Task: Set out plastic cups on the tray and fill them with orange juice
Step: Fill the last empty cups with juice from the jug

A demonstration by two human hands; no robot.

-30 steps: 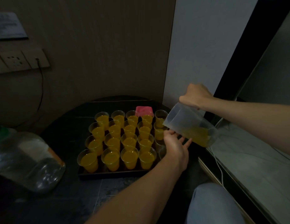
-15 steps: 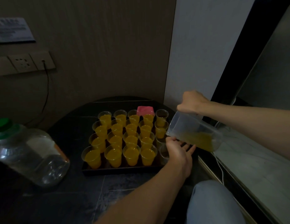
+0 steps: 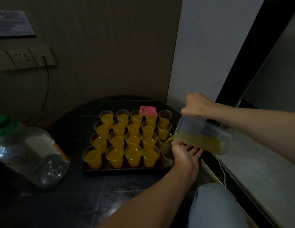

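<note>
at the right edge of the dark rectangular tray (image 3: 127, 172), where the round black tabletop (image 3: 74, 191) is meeting the pale stone window ledge (image 3: 262, 171), the tilted clear plastic jug (image 3: 201, 127) is hanging with its lip over the tray's near right corner. the orange juice (image 3: 204, 143) is pooling along the jug's lower side, and a thin stream is leaving the lip toward the last clear plastic cups (image 3: 167, 156); i cannot tell which one is catching it. the right hand (image 3: 197, 105) is clenching round the jug's top. the left hand (image 3: 183, 153) is lying slack, fingers stretched out beneath the jug, its thumb side touching the nearest clear cup. the yellow juice-filled plastic cups (image 3: 132, 155) are standing packed close and taking up the rest of the tray, with a pink square block (image 3: 148, 111) at the back row. bare tabletop is showing in front of the tray and to its left, as far as the big clear plastic bottle with a green cap (image 3: 30, 155). half a second ago no stream was showing; the jug is now tipping further and sitting lower, while the left hand is keeping its place.
</note>
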